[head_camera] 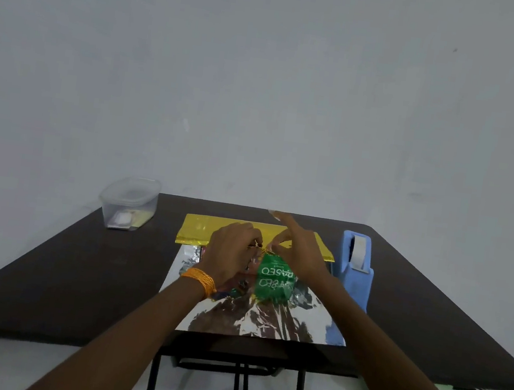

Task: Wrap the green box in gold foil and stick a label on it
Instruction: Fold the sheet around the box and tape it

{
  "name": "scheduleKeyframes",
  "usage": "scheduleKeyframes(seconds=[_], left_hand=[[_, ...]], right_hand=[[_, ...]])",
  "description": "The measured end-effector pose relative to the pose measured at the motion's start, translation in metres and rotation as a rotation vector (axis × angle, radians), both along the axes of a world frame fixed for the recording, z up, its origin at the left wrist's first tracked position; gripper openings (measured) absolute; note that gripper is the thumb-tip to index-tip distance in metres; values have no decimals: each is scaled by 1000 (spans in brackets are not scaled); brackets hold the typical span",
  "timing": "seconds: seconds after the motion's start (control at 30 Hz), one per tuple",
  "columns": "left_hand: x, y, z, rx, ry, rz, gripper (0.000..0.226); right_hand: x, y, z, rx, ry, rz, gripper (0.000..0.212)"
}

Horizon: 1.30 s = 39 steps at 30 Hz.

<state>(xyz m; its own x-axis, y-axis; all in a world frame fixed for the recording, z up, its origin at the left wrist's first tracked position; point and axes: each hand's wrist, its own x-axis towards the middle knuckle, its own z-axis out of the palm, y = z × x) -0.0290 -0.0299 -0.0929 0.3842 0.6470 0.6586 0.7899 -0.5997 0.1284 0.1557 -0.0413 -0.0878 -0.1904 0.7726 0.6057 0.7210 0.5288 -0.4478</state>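
Both the left hand [232, 250] and the right hand [300, 255] pinch gold foil [199, 230] at the far end of the green box [274, 282], equally near it. The box lies mid-sheet on the bench [78, 270], long axis running away from the person.

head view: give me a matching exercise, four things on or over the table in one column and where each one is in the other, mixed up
1 green box
2 tape dispenser
3 plastic container
4 orange bangle

a far left corner of the table
b wrist of the left hand
c on the foil sheet
d just right of the foil sheet

Pairs: 1-c, 2-d, 3-a, 4-b
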Motion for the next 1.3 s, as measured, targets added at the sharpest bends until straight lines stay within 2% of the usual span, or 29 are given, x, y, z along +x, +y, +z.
scheduleKeyframes(seconds=[0.23,0.47,0.67,0.73,0.87,0.93,1.07,1.2,1.3], left_hand=[[-2,0,-2,16,19,-8,8],[-31,7,1,-6,-11,-46,16],[-50,10,0,-123,-43,-93,14],[-47,10,-2,-106,-45,-77,11],[-46,9,-2,-93,-42,-77,11],[-45,8,-1,-81,-42,-78,10],[-43,4,-1,-93,-38,-52,11],[-42,3,-1,-102,-34,-38,11],[-42,2,0,-114,-33,-40,12]], right_hand=[[-3,-1,-4,38,-58,-10,88],[-8,-5,-11,49,-38,-82,89],[-8,-2,-16,63,-4,-108,83],[-10,-5,-15,47,56,-92,72],[-19,-21,-12,151,330,-75,22],[-25,-30,-8,83,470,-69,5],[-38,-40,-10,-204,656,51,2],[-48,-40,-21,-311,752,50,1],[-55,-38,-24,-372,846,-41,2]])
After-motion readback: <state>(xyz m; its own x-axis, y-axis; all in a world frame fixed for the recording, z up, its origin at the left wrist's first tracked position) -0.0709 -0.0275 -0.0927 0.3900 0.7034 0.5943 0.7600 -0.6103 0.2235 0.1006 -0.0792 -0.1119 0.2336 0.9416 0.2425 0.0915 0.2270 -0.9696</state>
